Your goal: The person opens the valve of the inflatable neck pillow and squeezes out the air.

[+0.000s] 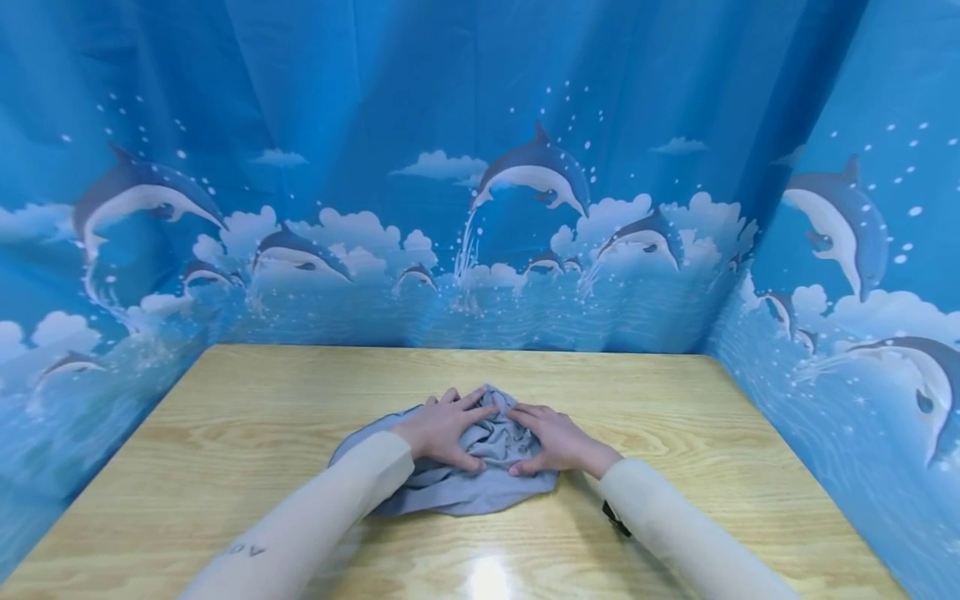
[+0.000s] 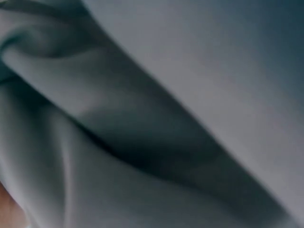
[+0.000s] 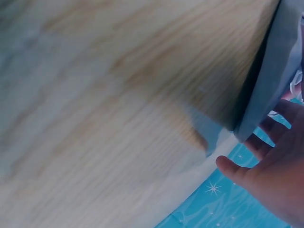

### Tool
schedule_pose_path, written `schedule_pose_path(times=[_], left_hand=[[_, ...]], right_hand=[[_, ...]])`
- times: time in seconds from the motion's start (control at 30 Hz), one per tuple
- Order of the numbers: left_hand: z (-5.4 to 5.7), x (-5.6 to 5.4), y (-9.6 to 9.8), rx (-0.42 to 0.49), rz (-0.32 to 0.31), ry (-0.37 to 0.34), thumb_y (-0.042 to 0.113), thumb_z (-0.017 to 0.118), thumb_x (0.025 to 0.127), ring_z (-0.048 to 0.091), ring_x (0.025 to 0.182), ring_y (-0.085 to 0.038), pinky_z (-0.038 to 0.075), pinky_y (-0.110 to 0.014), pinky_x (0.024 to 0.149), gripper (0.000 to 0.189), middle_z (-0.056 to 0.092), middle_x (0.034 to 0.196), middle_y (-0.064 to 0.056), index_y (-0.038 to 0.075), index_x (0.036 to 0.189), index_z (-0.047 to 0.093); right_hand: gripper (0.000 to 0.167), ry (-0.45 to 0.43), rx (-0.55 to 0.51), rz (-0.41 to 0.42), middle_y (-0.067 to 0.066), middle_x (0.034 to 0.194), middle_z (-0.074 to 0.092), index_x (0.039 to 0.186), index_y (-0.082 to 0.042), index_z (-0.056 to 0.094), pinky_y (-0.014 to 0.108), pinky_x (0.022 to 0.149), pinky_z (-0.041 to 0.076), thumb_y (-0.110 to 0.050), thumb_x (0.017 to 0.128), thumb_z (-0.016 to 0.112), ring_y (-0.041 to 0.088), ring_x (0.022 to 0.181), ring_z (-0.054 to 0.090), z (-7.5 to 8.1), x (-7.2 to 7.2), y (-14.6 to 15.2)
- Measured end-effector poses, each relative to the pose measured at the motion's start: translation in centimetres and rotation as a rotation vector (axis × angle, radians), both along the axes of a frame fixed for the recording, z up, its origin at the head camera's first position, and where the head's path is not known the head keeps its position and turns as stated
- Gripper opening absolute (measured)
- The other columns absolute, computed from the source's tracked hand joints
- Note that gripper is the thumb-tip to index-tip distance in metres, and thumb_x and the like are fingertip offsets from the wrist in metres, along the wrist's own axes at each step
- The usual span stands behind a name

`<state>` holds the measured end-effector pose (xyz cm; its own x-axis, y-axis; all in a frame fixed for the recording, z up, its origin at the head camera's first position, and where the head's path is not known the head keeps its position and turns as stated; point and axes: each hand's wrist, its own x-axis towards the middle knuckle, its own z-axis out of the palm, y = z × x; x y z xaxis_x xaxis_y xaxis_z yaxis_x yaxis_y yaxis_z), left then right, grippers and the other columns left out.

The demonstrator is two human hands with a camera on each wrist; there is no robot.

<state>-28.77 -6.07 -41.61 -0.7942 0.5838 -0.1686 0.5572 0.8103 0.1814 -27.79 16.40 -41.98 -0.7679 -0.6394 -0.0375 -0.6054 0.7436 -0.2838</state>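
Note:
A crumpled grey cloth (image 1: pixel 468 493) lies in a heap on the wooden table, bunched into tight folds at its middle. On the left of the bunched part rests my left hand (image 1: pixel 444 432), palm down with fingers and thumb spread. My right hand (image 1: pixel 557 442) lies on the cloth's right side, thumb apart from the extended fingers. Folds of the cloth (image 2: pixel 142 114) fill the left wrist view, with a sliver of skin at the lower left corner. In the right wrist view the loosely bent fingers of the right hand (image 3: pixel 278 166) are beside the cloth's edge (image 3: pixel 273 71).
The light wood table (image 1: pixel 262 417) stretches around the cloth on all sides. Behind it and along its sides hangs a blue curtain (image 1: pixel 420 75) printed with dolphins and clouds. A small black object (image 1: pixel 617 518) shows under the right sleeve (image 1: pixel 675 525).

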Motion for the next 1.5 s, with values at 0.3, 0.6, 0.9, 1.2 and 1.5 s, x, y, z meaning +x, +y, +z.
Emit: schedule_pose_path(times=[0.3, 0.6, 0.9, 1.2, 1.5], left_hand=[[-0.1, -0.1, 0.2, -0.041, 0.005, 0.016, 0.070, 0.059, 0.068, 0.036, 0.110, -0.020, 0.034, -0.057, 0.093, 0.084, 0.019, 0.153, 0.003, 0.041, 0.141, 0.029], [0.0, -0.2, 0.3, -0.076, -0.011, 0.036, 0.070, 0.057, 0.070, 0.036, 0.117, -0.023, 0.032, -0.060, 0.096, 0.082, 0.020, 0.153, 0.001, 0.041, 0.141, 0.028], [0.5, 1.0, -0.6, -0.046, -0.035, 0.001, 0.073, 0.049, 0.075, 0.026, 0.134, -0.032, 0.026, -0.063, 0.100, 0.080, 0.012, 0.155, 0.001, 0.039, 0.143, 0.024], [1.1, 3.8, -4.1, 0.073, -0.107, 0.023, 0.077, 0.049, 0.070, 0.008, 0.140, -0.037, 0.020, -0.069, 0.099, 0.087, 0.006, 0.155, 0.002, 0.042, 0.143, 0.019], [-0.6, 4.3, -5.5, 0.095, -0.156, 0.124, 0.080, 0.046, 0.070, 0.018, 0.137, -0.039, 0.026, -0.065, 0.098, 0.090, 0.003, 0.155, 0.000, 0.043, 0.144, 0.012]], right_hand=[[0.083, -0.041, -0.042, -0.022, 0.020, 0.142, 0.036, 0.139, -0.006, 0.036, 0.061, 0.100, 0.029, -0.046, 0.075, 0.070, 0.038, 0.129, 0.036, 0.2, 0.6, 0.0], [0.080, -0.078, -0.004, -0.042, 0.016, 0.146, 0.032, 0.141, -0.007, 0.033, 0.064, 0.099, 0.025, -0.047, 0.080, 0.065, 0.037, 0.135, 0.027, 0.4, 1.0, -0.2], [0.078, -0.022, 0.107, -0.040, 0.015, 0.147, 0.030, 0.142, -0.011, 0.035, 0.062, 0.098, 0.029, -0.053, 0.081, 0.060, 0.036, 0.135, 0.027, 0.2, 1.1, -0.2], [0.078, -0.029, 0.131, -0.051, 0.014, 0.149, 0.027, 0.142, -0.012, 0.034, 0.063, 0.099, 0.028, -0.054, 0.081, 0.059, 0.036, 0.135, 0.026, 0.2, 1.1, -0.4], [0.078, -0.040, 0.091, -0.037, 0.016, 0.148, 0.027, 0.142, -0.011, 0.033, 0.062, 0.098, 0.029, -0.053, 0.081, 0.060, 0.038, 0.135, 0.027, 0.0, 1.0, -0.3]])
